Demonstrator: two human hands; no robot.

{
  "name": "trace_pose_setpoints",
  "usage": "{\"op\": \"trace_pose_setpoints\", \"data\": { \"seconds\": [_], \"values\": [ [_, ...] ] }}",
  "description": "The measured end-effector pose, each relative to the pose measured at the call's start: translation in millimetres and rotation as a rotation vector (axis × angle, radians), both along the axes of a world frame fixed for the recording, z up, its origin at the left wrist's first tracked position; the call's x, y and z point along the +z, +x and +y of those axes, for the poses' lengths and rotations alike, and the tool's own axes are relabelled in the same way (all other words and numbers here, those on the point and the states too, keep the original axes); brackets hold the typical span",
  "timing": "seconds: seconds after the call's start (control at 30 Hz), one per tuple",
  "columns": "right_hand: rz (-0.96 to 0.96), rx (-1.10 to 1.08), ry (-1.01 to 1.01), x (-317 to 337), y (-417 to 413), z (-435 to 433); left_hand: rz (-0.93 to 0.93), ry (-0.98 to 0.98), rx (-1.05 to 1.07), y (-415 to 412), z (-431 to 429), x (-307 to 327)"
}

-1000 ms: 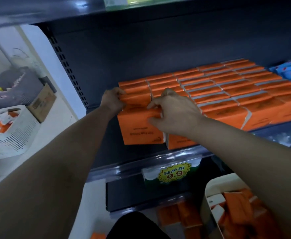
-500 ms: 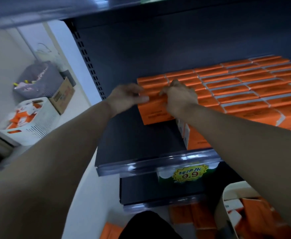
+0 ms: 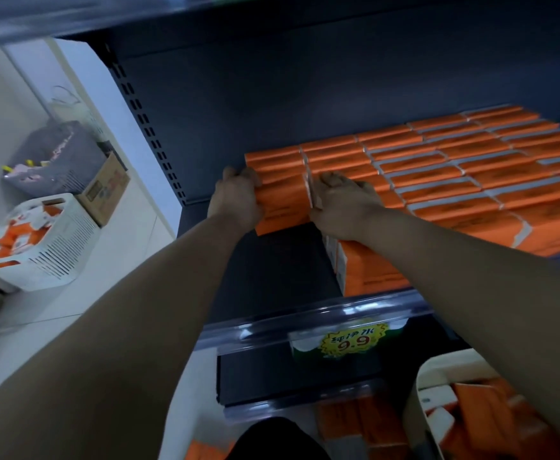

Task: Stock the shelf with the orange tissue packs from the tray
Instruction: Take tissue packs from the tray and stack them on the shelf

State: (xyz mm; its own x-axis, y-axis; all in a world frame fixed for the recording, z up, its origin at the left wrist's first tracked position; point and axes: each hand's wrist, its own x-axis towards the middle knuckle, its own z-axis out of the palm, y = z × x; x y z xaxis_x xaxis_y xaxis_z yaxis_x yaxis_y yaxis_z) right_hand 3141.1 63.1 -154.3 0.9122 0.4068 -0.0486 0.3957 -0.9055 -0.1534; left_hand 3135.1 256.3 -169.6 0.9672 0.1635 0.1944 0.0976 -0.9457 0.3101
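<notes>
Where it is held against the stocked rows on the shelf, long axis left to right, the orange tissue pack is clasped at its ends by the left hand and right hand.

Single view only, from the head, wide-angle (straight lines bent at the edges). Facing forward and down along both forearms, close to the shelf, just above its front rail. Centred on left hand and right hand; tray cut off at lower right.
</notes>
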Motion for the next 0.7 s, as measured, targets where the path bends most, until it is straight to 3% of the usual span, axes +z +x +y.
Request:
{"op": "trace_pose_setpoints", "data": {
  "seconds": [0.1, 0.27, 0.7],
  "values": [
    [0.019, -0.017, -0.025, -2.9, 0.0, 3.8, -0.020, 0.029, -0.020, 3.0, -5.8, 0.0],
    [-0.039, -0.044, 0.046, -8.8, 0.7, 5.8, 0.002, -0.091, 0.043, 2.1, -10.5, -5.1],
    [-0.055, 0.003, 0.046, 9.1, -28.4, -24.5, 0.003, 0.096, 0.074, -40.4, -42.0, 32.6]
  ]
}}
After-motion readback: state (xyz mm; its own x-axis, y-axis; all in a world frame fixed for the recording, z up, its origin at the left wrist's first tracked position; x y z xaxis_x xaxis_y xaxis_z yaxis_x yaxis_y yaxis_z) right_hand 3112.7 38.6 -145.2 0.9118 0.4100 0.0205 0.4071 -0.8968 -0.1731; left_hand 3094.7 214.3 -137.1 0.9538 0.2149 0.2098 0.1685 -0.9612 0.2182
